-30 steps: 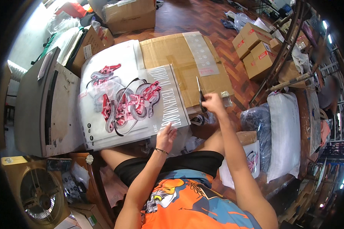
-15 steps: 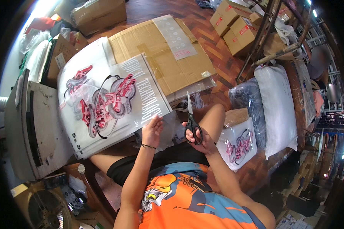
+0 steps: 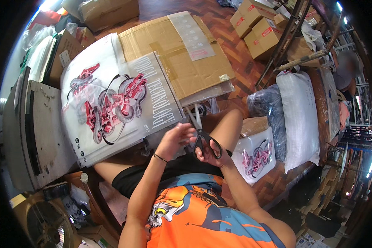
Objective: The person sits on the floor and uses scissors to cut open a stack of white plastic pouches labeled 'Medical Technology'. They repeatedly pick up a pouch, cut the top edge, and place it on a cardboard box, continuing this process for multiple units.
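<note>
My right hand (image 3: 213,158) grips a pair of scissors (image 3: 206,144) by its black handle loops. The blades point away from me and stand apart, with slight blur. Close to the left of the scissors is my left hand (image 3: 177,139), its fingers loosely stretched toward the blades, seemingly holding nothing. Just beyond it lies a stack of printed clear plastic sheets (image 3: 153,120) with a red and grey machine picture. The sheets partly overlap a flat brown cardboard piece (image 3: 177,53).
A smaller printed plastic sheet (image 3: 254,157) lies by my right knee. Beyond it stand a dark plastic-wrapped bundle (image 3: 268,120) and a tall white sack (image 3: 298,120). Cardboard boxes (image 3: 261,35) sit at the far right. On the left rises a grey metal-edged cabinet (image 3: 49,132).
The scissors have gone from closed to spread blades. My left hand has moved right and up toward them, and its fingers have loosened from a closed shape.
</note>
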`<state>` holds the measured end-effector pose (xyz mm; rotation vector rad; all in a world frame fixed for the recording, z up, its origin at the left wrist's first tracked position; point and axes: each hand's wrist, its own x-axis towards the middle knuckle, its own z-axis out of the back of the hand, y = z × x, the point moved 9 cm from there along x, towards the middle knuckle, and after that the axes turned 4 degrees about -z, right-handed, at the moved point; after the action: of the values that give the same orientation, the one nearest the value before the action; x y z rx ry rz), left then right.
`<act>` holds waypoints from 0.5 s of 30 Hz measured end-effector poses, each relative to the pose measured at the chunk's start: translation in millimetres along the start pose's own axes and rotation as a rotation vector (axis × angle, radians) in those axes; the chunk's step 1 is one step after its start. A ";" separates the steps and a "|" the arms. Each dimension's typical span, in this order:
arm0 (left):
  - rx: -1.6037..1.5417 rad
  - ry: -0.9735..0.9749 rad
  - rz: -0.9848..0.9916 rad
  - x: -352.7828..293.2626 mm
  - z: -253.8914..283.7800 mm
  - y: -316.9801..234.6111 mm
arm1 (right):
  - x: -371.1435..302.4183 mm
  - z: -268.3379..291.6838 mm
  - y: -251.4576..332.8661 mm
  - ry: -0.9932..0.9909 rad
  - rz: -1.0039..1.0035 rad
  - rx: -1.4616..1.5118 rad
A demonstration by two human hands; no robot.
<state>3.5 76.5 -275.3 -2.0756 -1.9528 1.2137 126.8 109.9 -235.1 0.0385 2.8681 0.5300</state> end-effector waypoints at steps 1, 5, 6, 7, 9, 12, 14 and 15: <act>0.019 0.042 0.026 6.3 13.2 22.7 | 4.7 -4.3 -6.4 0.005 -0.081 -0.057; -0.017 0.048 -0.177 -3.4 -32.9 -11.8 | 0.0 30.3 4.3 -0.247 -0.013 -0.207; -0.073 -0.013 -0.308 0.2 -28.0 -16.5 | -5.8 49.1 14.3 -0.440 0.135 -0.250; -0.128 -0.080 -0.439 -0.2 -23.5 -26.8 | -14.9 60.6 26.2 -0.630 0.282 -0.288; -0.113 -0.233 -0.497 1.4 -9.8 -34.3 | -31.4 48.3 53.2 -0.808 0.461 -0.856; -0.020 -0.281 -0.557 -1.2 -19.0 -34.3 | -6.6 -61.0 68.0 -0.787 0.500 -1.552; 0.190 -0.237 -0.555 -8.1 -47.0 -32.2 | -0.2 -48.6 48.6 -0.840 0.562 -1.675; 0.296 -0.245 -0.547 -16.0 -57.8 -35.0 | -2.2 -36.6 39.8 -0.859 0.570 -1.664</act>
<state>8.1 96.6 -209.0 -1.1898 -2.0735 1.5427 120.2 134.2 -187.1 0.5860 0.9532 2.0702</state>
